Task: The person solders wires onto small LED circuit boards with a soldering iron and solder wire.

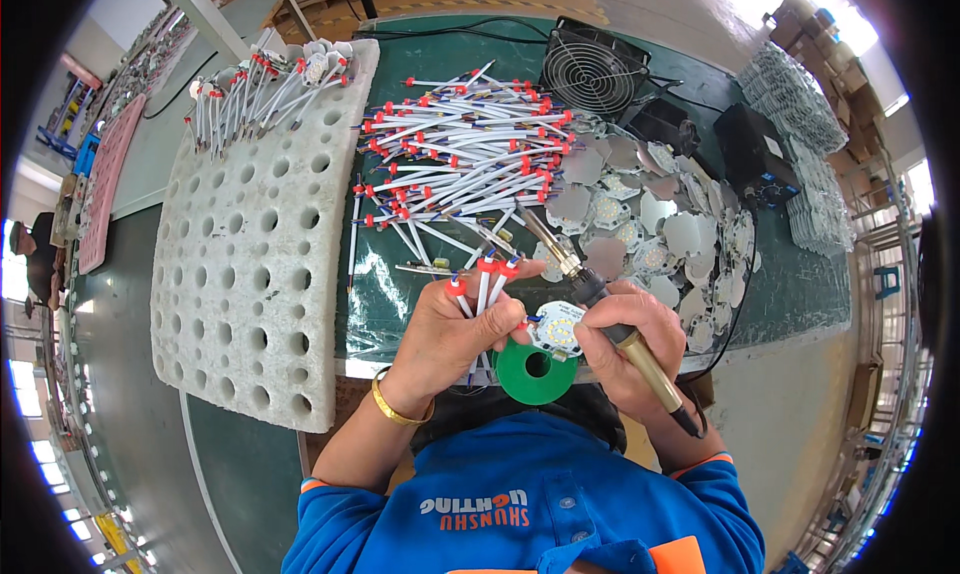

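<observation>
My left hand (455, 334), a gold bracelet at its wrist, is closed around a few white cables (483, 292) with red collars at their upper ends. In my right hand (640, 339) is a soldering iron (588, 282), its metal tip slanting up and to the left. A small round LED board (556, 326) sits between the two hands, against the right fingertips; a cable end from the left hand meets its left edge. Just below the board is a green ring-shaped roll (512, 379), partly covered by the fingers. Beyond my hands lies a pile of similar white cables (460, 164).
Loose LED boards and metal discs (690, 234) are heaped on the right. Behind stand a black fan (594, 74) and a black box (756, 149) with cords. At left, a white foam board (215, 234) full of holes carries wired boards. Wrapped stacks (795, 99) rise far right.
</observation>
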